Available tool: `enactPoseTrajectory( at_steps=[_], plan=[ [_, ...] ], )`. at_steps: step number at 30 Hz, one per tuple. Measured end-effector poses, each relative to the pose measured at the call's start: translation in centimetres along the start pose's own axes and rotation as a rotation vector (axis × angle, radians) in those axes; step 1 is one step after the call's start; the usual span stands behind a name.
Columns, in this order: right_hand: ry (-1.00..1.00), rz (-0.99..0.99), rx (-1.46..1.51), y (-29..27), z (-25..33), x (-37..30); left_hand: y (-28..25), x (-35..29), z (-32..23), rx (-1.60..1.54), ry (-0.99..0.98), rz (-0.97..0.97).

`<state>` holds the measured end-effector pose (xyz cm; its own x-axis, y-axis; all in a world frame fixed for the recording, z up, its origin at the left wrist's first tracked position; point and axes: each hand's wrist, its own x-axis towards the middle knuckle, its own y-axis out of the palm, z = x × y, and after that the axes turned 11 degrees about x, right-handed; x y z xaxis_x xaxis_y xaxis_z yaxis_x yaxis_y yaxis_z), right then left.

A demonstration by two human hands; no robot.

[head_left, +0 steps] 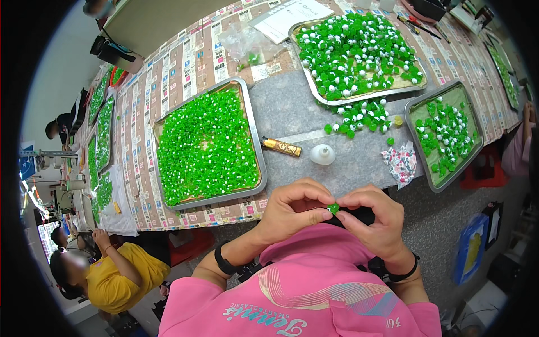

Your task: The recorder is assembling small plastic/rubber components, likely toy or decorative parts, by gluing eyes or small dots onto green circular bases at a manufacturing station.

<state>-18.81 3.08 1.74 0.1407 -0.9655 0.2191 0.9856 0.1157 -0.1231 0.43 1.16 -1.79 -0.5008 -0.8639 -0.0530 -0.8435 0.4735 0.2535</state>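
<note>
Between the fingertips of both my hands is a small green plastic piece (333,209), held just off the table's near edge. My left hand (297,205) pinches it from one side with thumb and forefinger. From the other side my right hand (375,213) grips it the same way. Just beyond my hands stands a white squeeze bottle (322,154) with a pointed tip. A gold and black tube-shaped stick (281,147) lies to its left. Farther out, a small pile of green and white pieces (359,117) rests on the grey cloth (281,106).
A metal tray (261,180) full of small green parts lies at left. Another tray (320,98) at the back is heaped with green and white pieces; a smaller tray (477,149) lies right. A floral cloth (401,164) sits near the edge. A person in yellow (126,275) works at left.
</note>
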Motion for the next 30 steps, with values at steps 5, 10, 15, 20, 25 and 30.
enactPoseTrajectory(
  at_steps=[5,10,15,20,25,30],
  plan=[
    [0.027,-0.012,0.004,0.2,0.0,-0.3,0.1,-0.1,-0.3,0.086,0.020,-0.015],
    [0.064,-0.008,0.040,0.2,-0.2,-0.5,0.4,-0.2,-0.4,0.264,0.113,-0.078],
    [0.078,-0.018,0.052,0.3,-0.3,-0.8,0.2,-0.1,-0.4,0.488,0.248,-0.074],
    [0.124,-0.042,0.086,0.6,-0.3,-0.8,0.2,-0.1,-0.2,0.511,0.284,-0.081],
    [0.242,-0.036,0.218,0.4,-0.8,-1.0,0.3,-0.3,0.0,0.460,0.238,-0.103],
    [0.333,-0.002,0.335,0.2,-1.0,-0.9,0.3,-0.5,0.4,0.412,0.201,-0.102]
  ],
)
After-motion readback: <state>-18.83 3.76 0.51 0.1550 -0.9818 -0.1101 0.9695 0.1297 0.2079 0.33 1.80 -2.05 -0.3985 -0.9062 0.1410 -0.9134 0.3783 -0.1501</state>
